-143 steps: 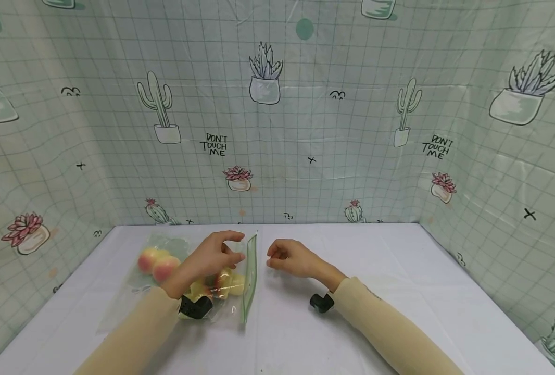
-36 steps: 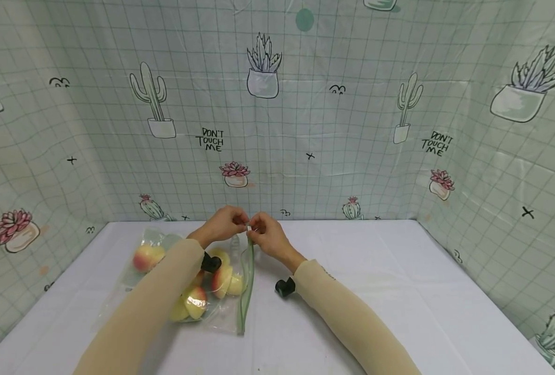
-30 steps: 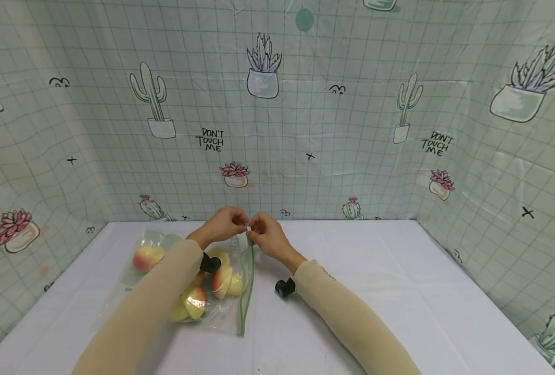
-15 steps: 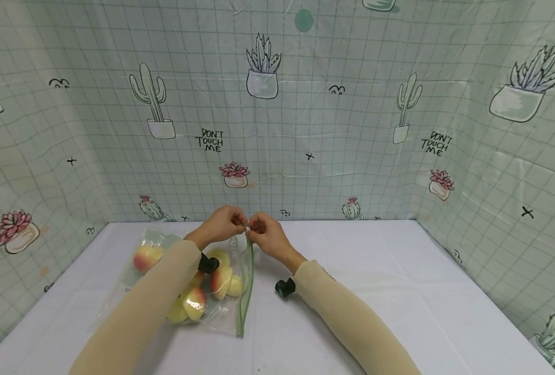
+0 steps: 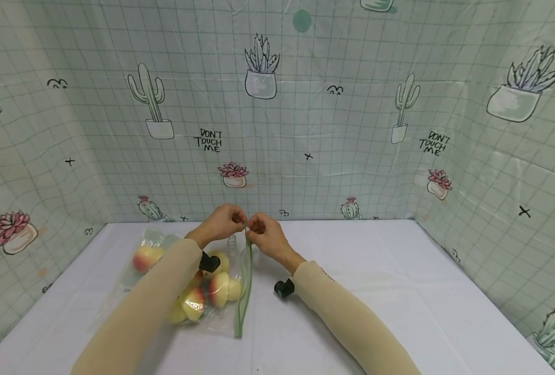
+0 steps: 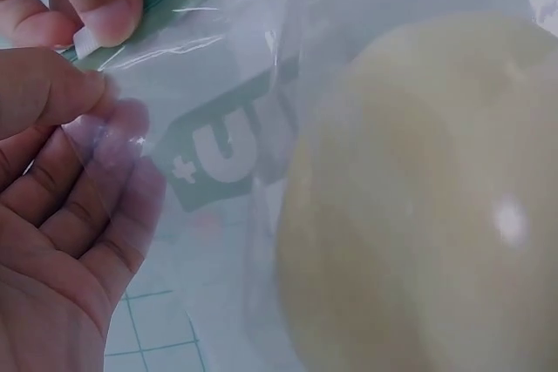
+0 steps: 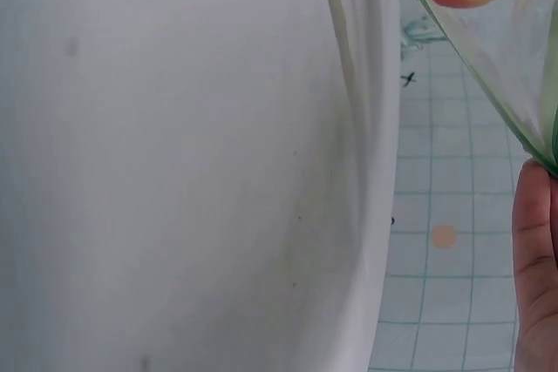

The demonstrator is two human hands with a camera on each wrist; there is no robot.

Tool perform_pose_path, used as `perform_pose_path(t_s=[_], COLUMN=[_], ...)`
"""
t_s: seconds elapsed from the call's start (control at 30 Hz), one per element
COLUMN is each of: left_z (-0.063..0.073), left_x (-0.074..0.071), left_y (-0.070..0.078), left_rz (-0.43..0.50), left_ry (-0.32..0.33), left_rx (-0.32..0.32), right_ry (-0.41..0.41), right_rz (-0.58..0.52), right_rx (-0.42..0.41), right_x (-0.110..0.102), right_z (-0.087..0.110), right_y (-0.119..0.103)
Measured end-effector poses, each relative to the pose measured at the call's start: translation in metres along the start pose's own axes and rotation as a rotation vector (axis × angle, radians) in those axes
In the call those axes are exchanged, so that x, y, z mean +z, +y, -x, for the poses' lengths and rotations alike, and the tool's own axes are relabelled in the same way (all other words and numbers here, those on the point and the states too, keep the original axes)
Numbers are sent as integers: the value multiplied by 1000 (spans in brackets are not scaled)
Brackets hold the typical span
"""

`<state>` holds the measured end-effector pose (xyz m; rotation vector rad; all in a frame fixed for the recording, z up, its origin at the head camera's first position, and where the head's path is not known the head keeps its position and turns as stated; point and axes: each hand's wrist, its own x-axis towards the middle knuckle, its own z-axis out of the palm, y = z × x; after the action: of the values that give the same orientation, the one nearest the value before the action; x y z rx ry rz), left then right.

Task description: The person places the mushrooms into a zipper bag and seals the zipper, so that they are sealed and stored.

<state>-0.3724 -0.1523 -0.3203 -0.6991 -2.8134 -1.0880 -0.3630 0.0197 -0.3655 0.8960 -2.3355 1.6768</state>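
Observation:
A clear zip bag (image 5: 223,325) with a green zip strip (image 5: 244,307) along its right side lies left of centre. Inside are several yellow-and-red fruits (image 5: 193,303) that look like peaches. At the far end of the strip, my left hand (image 5: 218,224) pinches the bag's clear film between thumb and fingers, as the left wrist view shows. My right hand (image 5: 268,237) meets it there, its thumb and finger pinching the bag's corner at a small white slider (image 6: 85,42). The left forearm hides part of the bag.
A white-covered table (image 5: 352,291) lies under the bag. Behind and on both sides hangs a pale green gridded curtain (image 5: 296,120) with cactus prints. Black wrist cameras, left (image 5: 209,262) and right (image 5: 284,288), hang beneath the cuffs, the left one just above the fruit.
Earlier the hands were apart on either side of the zip strip; they have since moved away from me and met at its far end. Over the last second they have barely moved.

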Motion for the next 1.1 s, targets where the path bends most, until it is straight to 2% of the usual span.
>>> perform_pose_path(t_s=[0.13, 0.23, 0.47, 0.57, 0.63, 1.1], left_z=[-1, -2, -2, -2, -2, -2], left_x=[-2, -3, -3, -3, -3, -3], left_y=[-1, -2, -1, 1, 1, 1], left_rz=[-3, -13, -11, -10, -9, -13], left_ry=[4, 16, 26, 15, 8, 3], left_rx=[1, 6, 21, 7, -1, -31], right_ry=[-2, -18, -75, -96, -99, -148], right_rz=[6, 11, -36, -52, -53, -38], right_rx=[13, 5, 41, 74, 88, 120], right_x=[5, 6, 1, -1, 1, 3], right_z=[-6, -6, 1, 2, 0, 9], right_y=[19, 22, 9, 9, 19, 15])
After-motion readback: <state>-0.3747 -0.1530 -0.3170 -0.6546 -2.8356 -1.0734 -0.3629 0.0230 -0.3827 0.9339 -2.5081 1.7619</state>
